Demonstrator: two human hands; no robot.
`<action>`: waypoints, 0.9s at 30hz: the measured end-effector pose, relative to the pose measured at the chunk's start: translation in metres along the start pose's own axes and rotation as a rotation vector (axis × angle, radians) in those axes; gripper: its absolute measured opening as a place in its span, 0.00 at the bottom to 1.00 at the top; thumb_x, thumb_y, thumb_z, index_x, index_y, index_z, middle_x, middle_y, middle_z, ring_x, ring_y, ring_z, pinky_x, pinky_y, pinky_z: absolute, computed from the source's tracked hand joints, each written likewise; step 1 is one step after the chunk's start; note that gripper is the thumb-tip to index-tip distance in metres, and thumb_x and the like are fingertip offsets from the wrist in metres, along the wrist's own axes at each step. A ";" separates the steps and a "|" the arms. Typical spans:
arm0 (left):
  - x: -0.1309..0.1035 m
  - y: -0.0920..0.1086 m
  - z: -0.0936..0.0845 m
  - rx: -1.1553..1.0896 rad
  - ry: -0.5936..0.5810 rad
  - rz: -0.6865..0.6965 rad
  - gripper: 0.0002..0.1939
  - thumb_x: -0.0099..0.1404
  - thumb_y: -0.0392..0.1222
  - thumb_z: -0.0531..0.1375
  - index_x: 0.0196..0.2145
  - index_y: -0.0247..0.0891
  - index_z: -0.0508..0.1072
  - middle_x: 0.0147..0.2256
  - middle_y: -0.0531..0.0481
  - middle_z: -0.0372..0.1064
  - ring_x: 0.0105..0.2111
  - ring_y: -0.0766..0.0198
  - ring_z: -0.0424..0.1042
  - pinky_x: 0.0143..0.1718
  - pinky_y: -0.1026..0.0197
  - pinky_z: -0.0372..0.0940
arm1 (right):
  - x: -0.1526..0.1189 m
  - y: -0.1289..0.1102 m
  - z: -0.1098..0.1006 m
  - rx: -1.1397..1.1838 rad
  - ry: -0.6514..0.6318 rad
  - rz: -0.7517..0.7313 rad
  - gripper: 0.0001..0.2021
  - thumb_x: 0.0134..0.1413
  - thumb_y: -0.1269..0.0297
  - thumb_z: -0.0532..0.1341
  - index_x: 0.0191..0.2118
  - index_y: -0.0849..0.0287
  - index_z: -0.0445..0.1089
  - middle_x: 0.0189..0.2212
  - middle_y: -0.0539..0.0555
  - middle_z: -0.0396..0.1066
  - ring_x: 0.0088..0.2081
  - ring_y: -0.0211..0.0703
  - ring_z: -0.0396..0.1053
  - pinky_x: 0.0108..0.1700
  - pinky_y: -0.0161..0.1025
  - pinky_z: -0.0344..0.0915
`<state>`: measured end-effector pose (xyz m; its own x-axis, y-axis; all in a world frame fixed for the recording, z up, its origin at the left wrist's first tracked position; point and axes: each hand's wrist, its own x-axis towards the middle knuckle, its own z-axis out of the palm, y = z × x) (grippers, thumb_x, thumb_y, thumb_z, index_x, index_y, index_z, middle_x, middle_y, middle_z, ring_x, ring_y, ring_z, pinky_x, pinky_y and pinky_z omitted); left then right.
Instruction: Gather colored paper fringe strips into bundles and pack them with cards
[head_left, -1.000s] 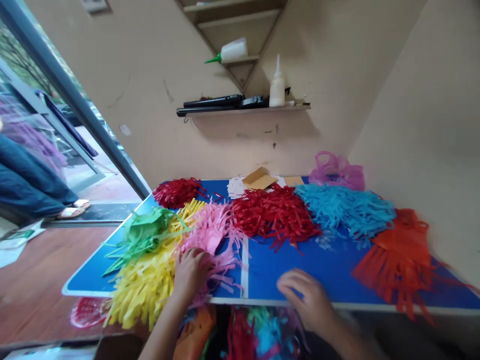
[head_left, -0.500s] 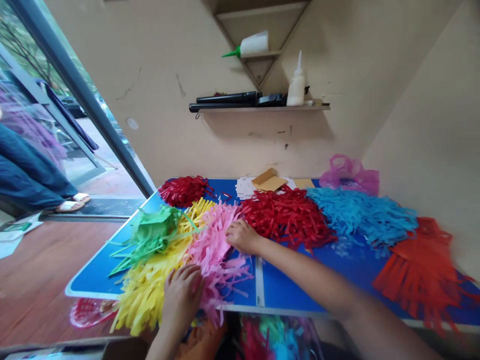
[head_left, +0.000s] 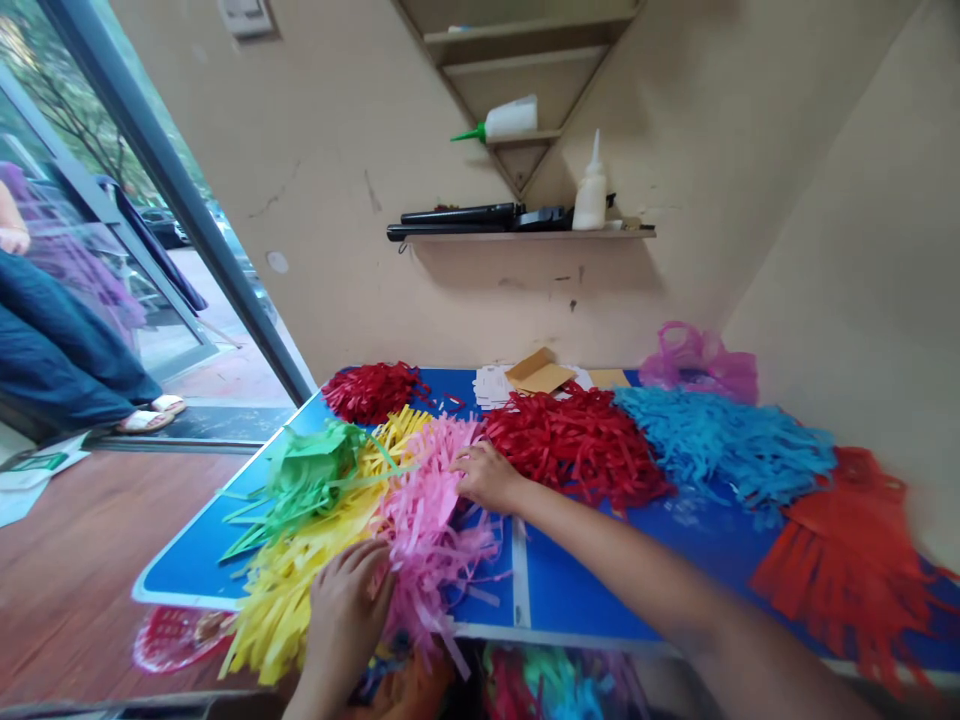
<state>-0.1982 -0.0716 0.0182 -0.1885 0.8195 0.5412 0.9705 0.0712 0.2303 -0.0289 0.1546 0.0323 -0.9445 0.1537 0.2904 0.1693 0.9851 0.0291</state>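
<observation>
A bundle of pink fringed paper (head_left: 431,480) lies across the blue table, its loose strips hanging over the front edge. My right hand (head_left: 487,478) reaches in from the right, fingers bent onto the upper right side of the pink bundle. At its lower left, my left hand (head_left: 351,592) has curled fingers closed at the pink strips; its fingertips are partly hidden. Under and beside that hand spreads yellow fringed paper (head_left: 277,600), partly covered by the pink. Green fringed paper (head_left: 319,460) rests on the yellow at the left.
Dark red fringe (head_left: 577,440), blue fringe (head_left: 727,440) and orange-red fringe (head_left: 847,560) lie along the table's right side. A smaller red bundle (head_left: 373,392) is at the back left. A brown envelope (head_left: 541,372) and a pink plastic bag (head_left: 697,362) sit by the wall. A person (head_left: 67,350) stands in the doorway.
My left hand has moved slightly left and down along the fringe. My right hand stays on the pink bundle. The view has tilted up a little, showing more wall shelf.
</observation>
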 end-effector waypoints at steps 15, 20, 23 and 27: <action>0.092 0.075 0.018 0.108 -0.199 -0.075 0.11 0.63 0.42 0.58 0.42 0.39 0.74 0.40 0.42 0.78 0.43 0.49 0.74 0.46 0.49 0.61 | 0.012 -0.008 -0.034 0.140 0.052 0.163 0.05 0.58 0.62 0.63 0.35 0.54 0.77 0.42 0.51 0.76 0.48 0.48 0.66 0.51 0.48 0.57; 0.099 0.070 0.019 0.177 -0.174 -0.208 0.13 0.64 0.40 0.53 0.31 0.37 0.76 0.33 0.40 0.77 0.39 0.48 0.75 0.42 0.48 0.59 | 0.003 -0.031 -0.034 0.149 0.096 0.282 0.13 0.65 0.62 0.53 0.47 0.56 0.72 0.48 0.56 0.73 0.52 0.49 0.65 0.54 0.48 0.57; 0.103 0.056 0.011 0.131 -0.122 -0.314 0.12 0.63 0.41 0.54 0.30 0.40 0.77 0.30 0.45 0.78 0.34 0.53 0.76 0.37 0.55 0.61 | -0.006 -0.049 -0.021 0.179 0.016 0.332 0.17 0.59 0.53 0.57 0.45 0.59 0.72 0.43 0.58 0.76 0.43 0.51 0.72 0.44 0.45 0.65; 0.116 0.037 -0.012 0.055 0.083 -0.488 0.15 0.64 0.47 0.52 0.36 0.40 0.76 0.34 0.47 0.78 0.29 0.59 0.75 0.31 0.60 0.64 | -0.018 -0.066 -0.001 0.223 -0.093 0.410 0.20 0.50 0.47 0.61 0.40 0.59 0.74 0.37 0.59 0.78 0.34 0.53 0.75 0.33 0.43 0.68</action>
<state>-0.1859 0.0188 0.0995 -0.6318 0.6351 0.4444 0.7723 0.4670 0.4306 -0.0225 0.0863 0.0257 -0.8354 0.5294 0.1479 0.4783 0.8326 -0.2793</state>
